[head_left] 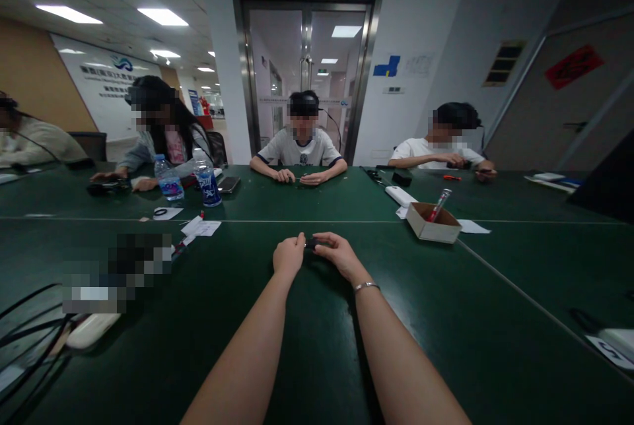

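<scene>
Over the middle of the green table, my left hand (288, 257) and my right hand (341, 255) meet at a small black object (310, 244). The left fingers are closed around its left end, the thumb pointing up. On the other side, the right thumb and fingers pinch its right end. Most of the object is hidden by the fingers, and it is too small for me to tell its kind. A metal bracelet (367, 286) circles my right wrist.
An open box (433, 227) holding a red-and-clear tube (440, 206) stands ahead right. Two bottles (207, 179), papers (205, 228) and a phone (228, 185) lie ahead left. Cables (34, 319) and a white device (94, 331) sit left. Several people (300, 144) sit around the table (317, 346).
</scene>
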`<state>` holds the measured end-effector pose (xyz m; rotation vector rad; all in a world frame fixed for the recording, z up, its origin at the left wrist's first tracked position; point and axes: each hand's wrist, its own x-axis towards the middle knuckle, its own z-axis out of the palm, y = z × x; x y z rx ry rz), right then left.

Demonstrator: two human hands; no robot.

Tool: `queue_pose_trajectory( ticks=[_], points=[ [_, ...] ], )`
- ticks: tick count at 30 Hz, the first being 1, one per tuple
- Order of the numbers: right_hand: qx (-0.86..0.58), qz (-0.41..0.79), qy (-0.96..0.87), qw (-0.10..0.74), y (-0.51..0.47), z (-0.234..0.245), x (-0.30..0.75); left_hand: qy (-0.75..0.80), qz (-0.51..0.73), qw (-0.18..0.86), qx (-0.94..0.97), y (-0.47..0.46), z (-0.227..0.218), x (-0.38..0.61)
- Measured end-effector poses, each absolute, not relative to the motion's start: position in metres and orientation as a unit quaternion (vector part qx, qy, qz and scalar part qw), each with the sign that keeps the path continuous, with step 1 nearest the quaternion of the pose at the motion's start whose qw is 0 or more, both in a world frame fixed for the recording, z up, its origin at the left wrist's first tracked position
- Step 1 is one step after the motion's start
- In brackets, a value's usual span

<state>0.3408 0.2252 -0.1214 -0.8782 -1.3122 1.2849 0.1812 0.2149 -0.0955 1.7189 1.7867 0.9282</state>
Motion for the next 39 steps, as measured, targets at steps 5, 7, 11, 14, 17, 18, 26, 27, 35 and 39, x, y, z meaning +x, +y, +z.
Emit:
queue_pose_trajectory(
  ticks=[5,7,11,14,17,18,26,27,35,39],
  points=[
    [-0.36,0.557,-0.536,0.523,0.224,-0.121,0.341,0.644,0.344,0.279,0.624,0.214,-0.094,0.18],
    [-0.353,0.554,-0.545,0.522,0.225,-0.122,0.341,0.65,0.342,0.277,0.62,0.213,-0.093,0.181],
    [-0.355,0.541,-0.558,0.519,0.225,-0.121,0.342,0.662,0.338,0.274,0.61,0.214,-0.09,0.182],
    [-0.355,0.557,-0.541,0.52,0.223,-0.118,0.341,0.664,0.328,0.278,0.611,0.215,-0.09,0.182],
    [-0.341,0.575,-0.526,0.526,0.222,-0.116,0.341,0.667,0.321,0.291,0.606,0.215,-0.09,0.181],
    [-0.336,0.58,-0.522,0.527,0.222,-0.115,0.34,0.668,0.319,0.295,0.603,0.215,-0.091,0.181],
    [-0.332,0.626,-0.475,0.522,0.224,-0.114,0.339,0.663,0.319,0.257,0.627,0.219,-0.095,0.181],
    [-0.334,0.624,-0.474,0.524,0.225,-0.114,0.339,0.656,0.331,0.258,0.628,0.22,-0.097,0.18],
    [-0.343,0.619,-0.435,0.557,0.226,-0.116,0.339,0.517,0.495,0.334,0.613,0.231,-0.117,0.176],
    [-0.347,0.617,-0.419,0.569,0.227,-0.117,0.34,0.416,0.54,0.38,0.625,0.236,-0.121,0.178]
  ],
)
